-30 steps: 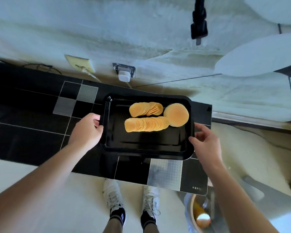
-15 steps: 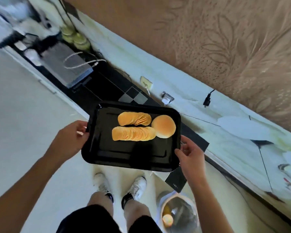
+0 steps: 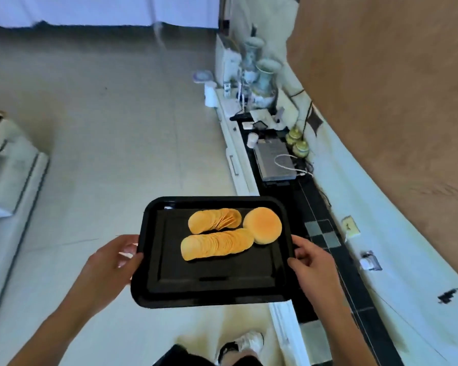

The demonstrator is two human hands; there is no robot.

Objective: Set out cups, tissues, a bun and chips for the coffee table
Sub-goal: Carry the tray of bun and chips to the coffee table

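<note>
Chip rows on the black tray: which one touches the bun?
The longer row of orange chips, nearer the person; its right end meets the round golden bun.

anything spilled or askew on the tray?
Nothing spilled. Left hand and right hand grip the black tray by its short sides, roughly level. Two fanned rows of chips and the bun sit crowded at the far right; the near half is bare.

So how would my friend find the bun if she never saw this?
Look for the black rectangular plastic tray that the left hand and right hand hold by its short edges. On its far right part lies the round golden bun, touching two rows of thin orange chips. The bun is one smooth, thick dome; the chips are many flat overlapping slices.
</note>
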